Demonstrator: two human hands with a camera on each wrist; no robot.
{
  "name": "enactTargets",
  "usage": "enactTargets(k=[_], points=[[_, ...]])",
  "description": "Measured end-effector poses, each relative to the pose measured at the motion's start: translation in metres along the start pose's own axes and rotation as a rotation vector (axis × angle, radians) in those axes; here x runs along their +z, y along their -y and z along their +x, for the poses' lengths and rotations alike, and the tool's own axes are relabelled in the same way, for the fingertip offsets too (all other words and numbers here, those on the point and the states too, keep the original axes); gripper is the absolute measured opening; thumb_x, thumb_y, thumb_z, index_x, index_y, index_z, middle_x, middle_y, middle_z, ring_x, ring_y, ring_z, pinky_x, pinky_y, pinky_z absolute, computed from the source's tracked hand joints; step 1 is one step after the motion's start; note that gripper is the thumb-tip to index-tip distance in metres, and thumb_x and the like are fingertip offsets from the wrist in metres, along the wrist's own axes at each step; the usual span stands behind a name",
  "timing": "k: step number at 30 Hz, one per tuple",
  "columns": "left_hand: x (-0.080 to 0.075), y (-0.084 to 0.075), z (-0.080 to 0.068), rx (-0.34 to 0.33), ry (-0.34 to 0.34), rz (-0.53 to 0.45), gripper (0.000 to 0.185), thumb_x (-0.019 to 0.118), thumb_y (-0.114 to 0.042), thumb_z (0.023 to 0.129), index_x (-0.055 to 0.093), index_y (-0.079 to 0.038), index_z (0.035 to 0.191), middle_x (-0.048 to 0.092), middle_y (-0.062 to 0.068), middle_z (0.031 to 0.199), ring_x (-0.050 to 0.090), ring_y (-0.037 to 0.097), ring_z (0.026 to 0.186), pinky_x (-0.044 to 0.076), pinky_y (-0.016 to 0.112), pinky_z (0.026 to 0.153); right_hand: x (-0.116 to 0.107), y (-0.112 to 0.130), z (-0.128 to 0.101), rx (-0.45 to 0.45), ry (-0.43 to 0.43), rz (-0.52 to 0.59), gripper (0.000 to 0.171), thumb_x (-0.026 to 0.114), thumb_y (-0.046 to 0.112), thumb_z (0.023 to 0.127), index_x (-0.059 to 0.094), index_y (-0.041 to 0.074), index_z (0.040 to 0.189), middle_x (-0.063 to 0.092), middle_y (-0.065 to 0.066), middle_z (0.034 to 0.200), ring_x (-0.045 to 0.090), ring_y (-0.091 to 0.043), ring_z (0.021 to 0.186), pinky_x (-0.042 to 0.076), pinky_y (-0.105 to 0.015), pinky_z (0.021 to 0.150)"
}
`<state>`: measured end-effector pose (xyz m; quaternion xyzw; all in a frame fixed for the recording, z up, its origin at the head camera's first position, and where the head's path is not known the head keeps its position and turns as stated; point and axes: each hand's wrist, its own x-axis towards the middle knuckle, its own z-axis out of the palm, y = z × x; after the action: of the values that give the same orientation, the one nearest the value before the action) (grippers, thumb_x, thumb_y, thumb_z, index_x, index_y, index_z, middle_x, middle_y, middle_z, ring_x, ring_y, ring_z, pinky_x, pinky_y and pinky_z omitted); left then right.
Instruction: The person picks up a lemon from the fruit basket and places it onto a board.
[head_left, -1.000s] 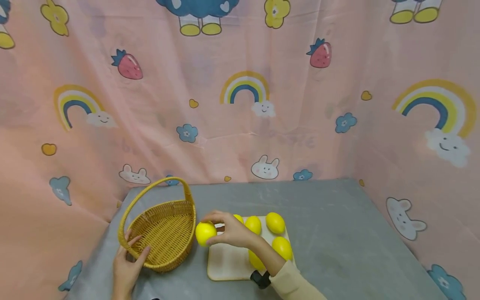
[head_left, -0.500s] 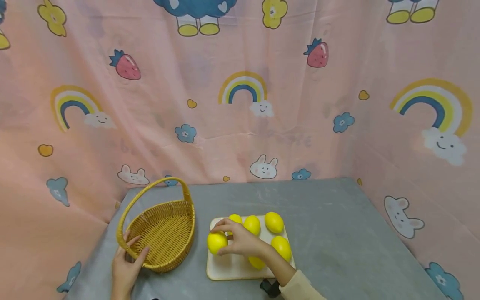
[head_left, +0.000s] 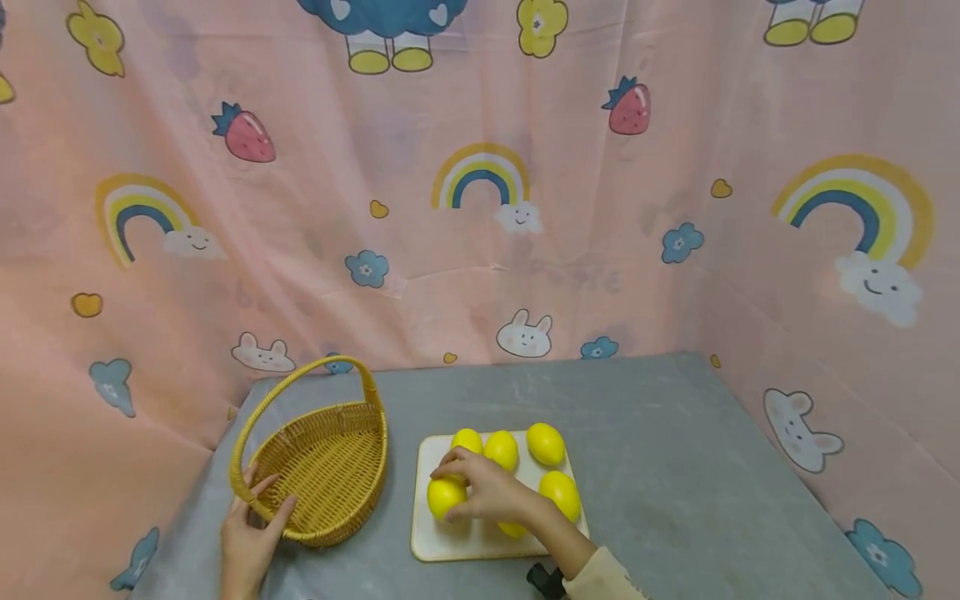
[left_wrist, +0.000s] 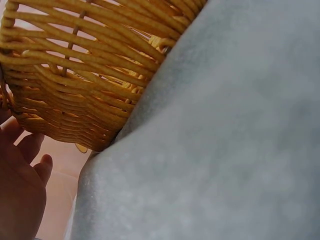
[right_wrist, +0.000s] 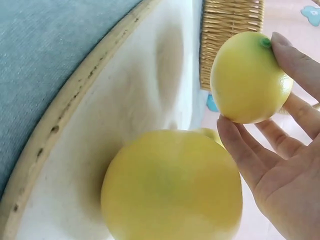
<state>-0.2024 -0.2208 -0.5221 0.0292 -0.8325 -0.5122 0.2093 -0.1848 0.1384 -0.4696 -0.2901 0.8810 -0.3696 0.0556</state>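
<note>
While your left hand [head_left: 251, 537] grips the near rim of the wicker basket [head_left: 318, 467] at the table's [head_left: 675, 500] near left, your right hand [head_left: 487, 493] pinches a lemon [head_left: 446, 497] over the white board's [head_left: 457, 542] left side, perhaps just touching it. Five more lemons [head_left: 545, 443] lie beyond and to the right.

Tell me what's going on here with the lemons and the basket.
A person's right hand grips a lemon low over the white board on the grey table. Five other lemons sit on the board, one partly hidden by the arm. The left hand holds the near rim of the wicker basket, which sits beside the board and looks empty.
</note>
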Motion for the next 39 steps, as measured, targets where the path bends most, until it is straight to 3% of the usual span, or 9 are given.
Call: enactTargets(k=[3,8,12,39], points=[[0.000,0.000,0.000,-0.006,0.007,0.004,0.044,0.076,-0.015,0.080,0.061,-0.002,0.120,0.034,0.009,0.148,0.029,0.030,0.136,0.027,0.029,0.108,0.001,0.001,0.000,0.001,0.007,-0.054,0.051,0.081,0.021,0.074,0.063,0.012,0.120,0.052,0.005,0.116,0.051,-0.007,0.100,0.045,-0.024,0.087],[0.000,0.001,0.001,-0.014,0.021,0.002,0.046,0.076,-0.018,0.080,0.061,-0.001,0.120,0.032,0.010,0.149,0.028,0.033,0.136,0.031,0.051,0.104,0.003,0.000,0.000,0.007,0.017,-0.093,0.051,0.081,0.021,0.073,0.064,0.012,0.120,0.052,0.006,0.116,0.052,-0.007,0.101,0.044,-0.024,0.089],[0.001,0.001,0.001,-0.024,0.033,0.012,0.048,0.075,-0.021,0.081,0.060,-0.002,0.121,0.031,0.011,0.150,0.027,0.036,0.135,0.032,0.057,0.100,0.005,-0.002,0.001,0.013,0.029,-0.107,0.051,0.081,0.020,0.073,0.063,0.012,0.121,0.052,0.006,0.115,0.051,-0.006,0.099,0.044,-0.024,0.088],[0.000,0.001,0.001,-0.013,0.017,-0.004,0.047,0.076,-0.019,0.080,0.060,-0.002,0.121,0.032,0.010,0.149,0.025,0.033,0.137,0.028,0.056,0.103,0.007,-0.008,0.000,-0.016,0.041,-0.168,0.052,0.081,0.022,0.074,0.062,0.011,0.121,0.055,0.004,0.118,0.053,-0.009,0.105,0.044,-0.026,0.092]])
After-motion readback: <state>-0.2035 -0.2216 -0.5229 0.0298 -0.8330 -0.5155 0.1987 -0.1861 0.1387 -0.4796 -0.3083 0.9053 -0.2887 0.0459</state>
